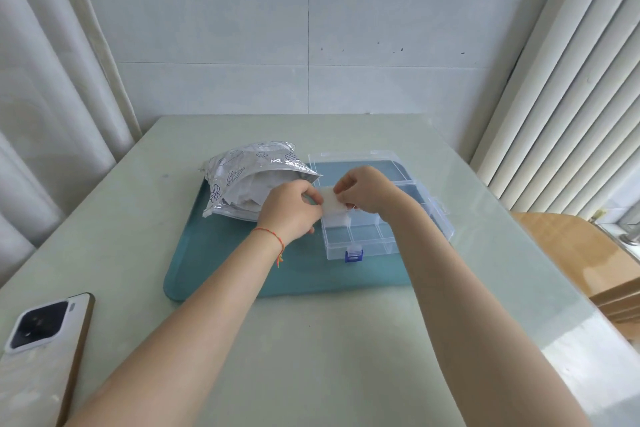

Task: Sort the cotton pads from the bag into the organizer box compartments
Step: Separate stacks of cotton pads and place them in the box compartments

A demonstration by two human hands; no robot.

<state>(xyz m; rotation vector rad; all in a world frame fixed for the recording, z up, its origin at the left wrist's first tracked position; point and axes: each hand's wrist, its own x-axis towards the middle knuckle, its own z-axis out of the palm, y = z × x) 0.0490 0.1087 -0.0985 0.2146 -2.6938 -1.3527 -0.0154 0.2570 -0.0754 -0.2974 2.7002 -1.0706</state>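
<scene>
A white cotton pad (pixel 333 202) is held between both hands above the left side of the clear organizer box (pixel 360 242). My left hand (pixel 289 210) pinches its left edge and my right hand (pixel 365 189) pinches its right edge. The box stands open on a teal tray (pixel 221 253), its lid (pixel 349 158) folded back, a blue latch at the front. One white pad lies in a left compartment (pixel 341 218). The silvery printed bag (pixel 249 177) lies to the left, its mouth facing the box, with white pads inside.
A phone (pixel 41 340) lies face down at the near left of the pale green table (pixel 311 357). A wooden chair (pixel 571 253) stands to the right. Curtains hang on both sides and a tiled wall is behind.
</scene>
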